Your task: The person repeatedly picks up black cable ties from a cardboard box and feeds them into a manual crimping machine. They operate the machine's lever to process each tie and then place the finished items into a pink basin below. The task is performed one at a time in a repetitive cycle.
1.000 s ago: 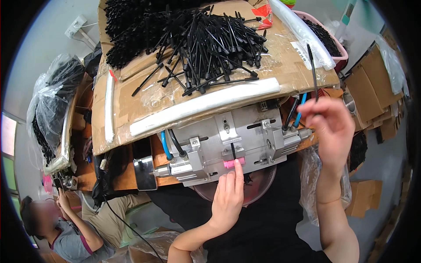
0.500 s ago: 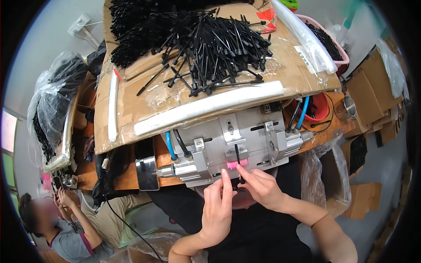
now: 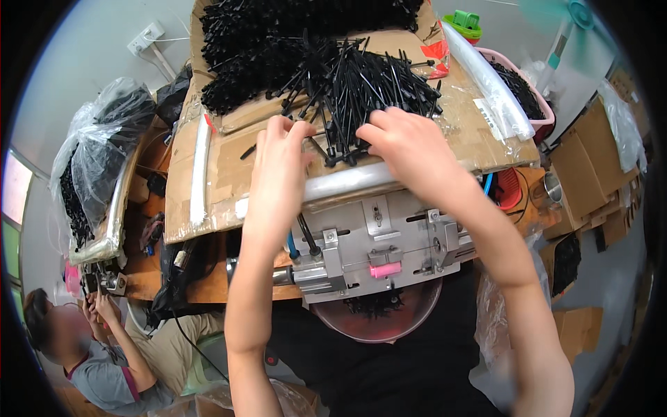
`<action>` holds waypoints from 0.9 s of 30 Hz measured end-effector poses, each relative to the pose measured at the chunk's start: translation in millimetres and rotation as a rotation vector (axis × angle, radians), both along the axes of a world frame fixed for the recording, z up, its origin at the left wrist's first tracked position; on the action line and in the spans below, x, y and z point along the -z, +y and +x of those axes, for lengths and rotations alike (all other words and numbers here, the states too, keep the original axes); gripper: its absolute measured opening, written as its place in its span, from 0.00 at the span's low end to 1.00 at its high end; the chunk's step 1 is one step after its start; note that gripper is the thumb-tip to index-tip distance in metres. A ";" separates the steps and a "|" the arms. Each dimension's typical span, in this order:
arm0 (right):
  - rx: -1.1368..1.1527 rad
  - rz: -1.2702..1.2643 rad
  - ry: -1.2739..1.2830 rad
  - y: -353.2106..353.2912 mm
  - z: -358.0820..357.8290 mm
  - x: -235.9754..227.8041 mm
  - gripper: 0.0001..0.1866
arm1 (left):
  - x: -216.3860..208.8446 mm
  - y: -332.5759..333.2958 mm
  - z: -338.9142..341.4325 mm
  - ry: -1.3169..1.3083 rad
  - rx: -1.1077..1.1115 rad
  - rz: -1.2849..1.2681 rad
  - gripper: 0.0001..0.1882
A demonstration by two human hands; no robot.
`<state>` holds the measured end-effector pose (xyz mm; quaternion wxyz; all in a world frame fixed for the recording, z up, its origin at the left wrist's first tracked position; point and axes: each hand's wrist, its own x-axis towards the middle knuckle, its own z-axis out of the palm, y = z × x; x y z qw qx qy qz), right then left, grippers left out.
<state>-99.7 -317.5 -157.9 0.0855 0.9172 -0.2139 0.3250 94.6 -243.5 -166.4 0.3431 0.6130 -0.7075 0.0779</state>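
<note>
A heap of black plastic rods with thick heads point(image 3: 375, 80) lies on a cardboard sheet point(image 3: 229, 174). My left hand point(image 3: 281, 156) is at the near left edge of the heap, its fingers bent and closed beside a loose rod; what lies between them is hidden. At the front of the heap my right hand point(image 3: 410, 142) has its fingers curled down on the rods, thumb and forefinger pinched onto one. Below both hands sits a metal fixture point(image 3: 361, 236) with clamping blocks on either side and a pink piece point(image 3: 385, 270) at its front. No rod shows in the fixture.
A clear reddish bowl point(image 3: 375, 330) holding black parts sits below the fixture. A white padded strip point(image 3: 347, 182) edges the cardboard. Pink basin point(image 3: 549, 104) and red basket point(image 3: 509, 191) stand right. A phone-holding person point(image 3: 111, 368) sits left, near a plastic-covered heap point(image 3: 104, 146).
Both hands have moved from the pink piece on the fixture up to the heap of rods. The black rod that stood across the fixture is gone from there. The view has shifted slightly.
</note>
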 end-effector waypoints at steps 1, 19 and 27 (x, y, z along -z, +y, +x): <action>-0.051 0.057 0.092 -19.2 7.4 0.5 0.04 | -0.7 -8.8 11.2 0.033 0.000 0.063 0.14; -0.070 0.515 -0.513 -52.2 -16.4 -11.4 0.06 | -9.3 22.3 31.1 0.152 -0.084 -0.100 0.09; -0.094 0.674 -0.697 -42.8 -34.7 -31.8 0.08 | 6.7 52.2 -7.7 0.100 -0.022 -0.226 0.36</action>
